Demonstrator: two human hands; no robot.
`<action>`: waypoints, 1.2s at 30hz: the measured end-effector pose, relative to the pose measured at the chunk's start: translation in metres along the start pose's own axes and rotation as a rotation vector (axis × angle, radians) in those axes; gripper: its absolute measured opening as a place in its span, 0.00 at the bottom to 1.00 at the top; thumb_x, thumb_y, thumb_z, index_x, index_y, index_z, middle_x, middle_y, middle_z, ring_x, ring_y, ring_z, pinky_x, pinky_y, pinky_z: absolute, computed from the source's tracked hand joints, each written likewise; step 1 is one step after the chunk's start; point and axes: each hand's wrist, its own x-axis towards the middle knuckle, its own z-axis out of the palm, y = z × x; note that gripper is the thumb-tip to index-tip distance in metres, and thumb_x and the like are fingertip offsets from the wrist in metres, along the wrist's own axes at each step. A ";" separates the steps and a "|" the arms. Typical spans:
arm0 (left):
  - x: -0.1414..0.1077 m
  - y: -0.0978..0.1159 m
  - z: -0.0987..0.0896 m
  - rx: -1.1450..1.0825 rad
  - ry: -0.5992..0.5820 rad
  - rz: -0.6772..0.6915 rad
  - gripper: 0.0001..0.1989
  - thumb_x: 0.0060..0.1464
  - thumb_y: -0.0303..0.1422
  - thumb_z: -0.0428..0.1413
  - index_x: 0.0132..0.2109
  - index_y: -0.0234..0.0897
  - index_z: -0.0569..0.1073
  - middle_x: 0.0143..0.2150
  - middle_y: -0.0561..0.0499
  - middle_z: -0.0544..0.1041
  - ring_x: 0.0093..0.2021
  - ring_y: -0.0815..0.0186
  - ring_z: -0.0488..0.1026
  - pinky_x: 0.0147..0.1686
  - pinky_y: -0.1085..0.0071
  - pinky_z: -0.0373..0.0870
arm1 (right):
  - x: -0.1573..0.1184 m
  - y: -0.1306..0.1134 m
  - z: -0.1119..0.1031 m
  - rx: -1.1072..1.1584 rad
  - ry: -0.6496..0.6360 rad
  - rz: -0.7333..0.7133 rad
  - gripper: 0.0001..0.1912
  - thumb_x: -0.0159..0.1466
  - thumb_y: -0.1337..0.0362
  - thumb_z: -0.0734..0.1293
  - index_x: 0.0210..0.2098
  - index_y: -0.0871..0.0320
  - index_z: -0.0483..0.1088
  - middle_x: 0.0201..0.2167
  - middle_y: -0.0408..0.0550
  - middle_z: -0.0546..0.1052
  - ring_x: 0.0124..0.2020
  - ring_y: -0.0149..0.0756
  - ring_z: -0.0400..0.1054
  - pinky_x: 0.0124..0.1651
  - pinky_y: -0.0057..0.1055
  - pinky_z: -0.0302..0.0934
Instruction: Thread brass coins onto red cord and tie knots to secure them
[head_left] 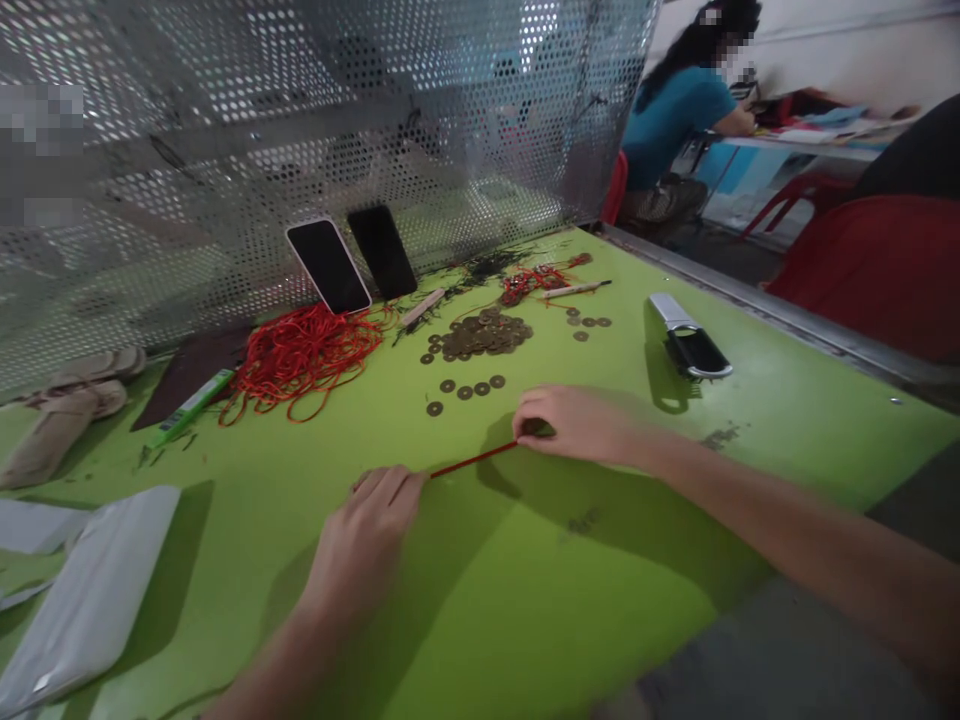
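Over one green table (495, 600), left hand (375, 520) and right hand (579, 420) pinch closed on one red cord (474, 460), two phones (328, 265) beyond

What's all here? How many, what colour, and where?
Table: one, lime green, centre
Mesh panel: one, grey, behind table
Phones: two, black screens, against panel
Coins: many, brown, middle
Cord heap: one, red, left of coins
Tangle: one, red, rear
Sticks: two, pale, rear
Thread scraps: many, dark, rear
Slim object: one, green, beside heap
Sheet: one, dark brown, beside heap
Packet: one, white, left
Bundle: one, tan, left edge
Brush: one, black and silver, right
Chairs: at least two, red, background
Person: one, blue top, background
Strand: one, red, front, held taut
Left hand: one, bare, strand's left end
Right hand: one, bare, strand's right end
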 end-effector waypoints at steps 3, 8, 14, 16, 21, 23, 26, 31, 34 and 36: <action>-0.007 0.000 0.000 -0.025 0.015 0.045 0.27 0.46 0.12 0.39 0.46 0.35 0.73 0.39 0.44 0.77 0.38 0.60 0.75 0.32 0.66 0.77 | 0.000 -0.001 -0.002 -0.022 -0.006 0.022 0.04 0.59 0.66 0.64 0.32 0.57 0.71 0.32 0.45 0.74 0.34 0.33 0.67 0.34 0.29 0.59; -0.020 -0.004 0.003 -0.025 0.010 0.071 0.35 0.44 0.11 0.39 0.56 0.40 0.66 0.47 0.44 0.76 0.47 0.57 0.72 0.36 0.64 0.78 | -0.003 -0.004 0.002 -0.114 0.013 0.023 0.02 0.58 0.69 0.66 0.30 0.58 0.70 0.32 0.45 0.74 0.34 0.32 0.66 0.34 0.28 0.60; -0.016 -0.004 0.004 0.024 -0.038 0.085 0.32 0.45 0.13 0.40 0.56 0.36 0.66 0.48 0.42 0.74 0.49 0.55 0.70 0.36 0.64 0.77 | -0.005 -0.005 0.008 -0.271 0.056 -0.028 0.03 0.59 0.71 0.64 0.30 0.59 0.70 0.30 0.47 0.72 0.33 0.33 0.64 0.35 0.30 0.60; -0.012 -0.002 0.003 0.075 -0.041 0.097 0.31 0.44 0.12 0.41 0.54 0.33 0.68 0.46 0.41 0.75 0.48 0.54 0.71 0.37 0.62 0.77 | -0.005 -0.005 0.008 -0.313 0.053 -0.030 0.04 0.59 0.72 0.63 0.29 0.60 0.69 0.30 0.47 0.72 0.32 0.34 0.64 0.35 0.30 0.60; -0.004 0.003 0.003 0.078 -0.030 0.092 0.32 0.44 0.11 0.41 0.55 0.35 0.67 0.43 0.41 0.75 0.42 0.56 0.72 0.37 0.60 0.76 | -0.004 -0.006 0.005 -0.334 0.051 -0.036 0.04 0.58 0.72 0.64 0.28 0.60 0.69 0.29 0.47 0.72 0.31 0.33 0.63 0.33 0.29 0.59; 0.000 0.005 0.003 0.089 -0.035 0.066 0.35 0.43 0.10 0.40 0.56 0.38 0.66 0.39 0.43 0.75 0.36 0.59 0.73 0.29 0.65 0.77 | -0.004 -0.007 0.005 -0.333 0.055 -0.042 0.04 0.58 0.72 0.64 0.27 0.60 0.69 0.29 0.47 0.71 0.31 0.33 0.63 0.33 0.29 0.59; 0.006 0.009 0.004 0.159 -0.056 0.055 0.36 0.42 0.09 0.38 0.54 0.39 0.68 0.33 0.45 0.75 0.30 0.61 0.72 0.21 0.68 0.74 | -0.004 -0.007 0.006 -0.339 0.059 -0.038 0.04 0.59 0.71 0.64 0.28 0.60 0.70 0.29 0.48 0.72 0.32 0.34 0.63 0.34 0.30 0.60; 0.012 0.014 0.003 0.293 -0.081 0.108 0.33 0.42 0.07 0.40 0.49 0.35 0.73 0.31 0.46 0.74 0.29 0.61 0.71 0.25 0.67 0.76 | -0.008 -0.002 0.000 -0.281 0.043 0.014 0.04 0.59 0.72 0.64 0.31 0.60 0.71 0.31 0.48 0.73 0.33 0.33 0.66 0.33 0.29 0.62; 0.011 0.015 0.002 0.321 -0.123 0.110 0.33 0.41 0.06 0.43 0.50 0.33 0.73 0.32 0.45 0.74 0.31 0.62 0.71 0.28 0.67 0.76 | -0.010 -0.001 -0.005 -0.248 0.064 0.043 0.04 0.59 0.71 0.64 0.33 0.61 0.71 0.33 0.48 0.74 0.33 0.33 0.67 0.34 0.29 0.63; 0.010 0.015 0.002 0.339 -0.144 0.113 0.33 0.40 0.05 0.43 0.51 0.31 0.72 0.34 0.44 0.75 0.32 0.62 0.71 0.30 0.67 0.76 | -0.011 -0.001 -0.006 -0.249 0.095 0.040 0.07 0.60 0.71 0.63 0.37 0.61 0.72 0.35 0.50 0.74 0.34 0.33 0.68 0.34 0.29 0.63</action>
